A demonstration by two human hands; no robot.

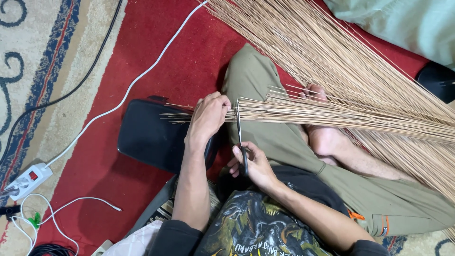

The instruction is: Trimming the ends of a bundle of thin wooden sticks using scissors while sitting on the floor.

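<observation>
Bundle of thin palm-leaf ribs (294, 111), centre frame, light, stiff, likely brittle: left hand (208, 116) clenched round its cut end, right hand (251, 163) closed on scissors (241, 137), blades at the ribs

Support surface: red carpeted floor (156, 61) with a beige-and-blue patterned rug (42, 85) at 9 o'clock. Lying on it: black rectangular case (147, 137), white power strip (28, 180) at 8 o'clock, white cable (142, 76), and thin tan sticks (360, 66), possibly broom fibres, at 2 o'clock.
</observation>
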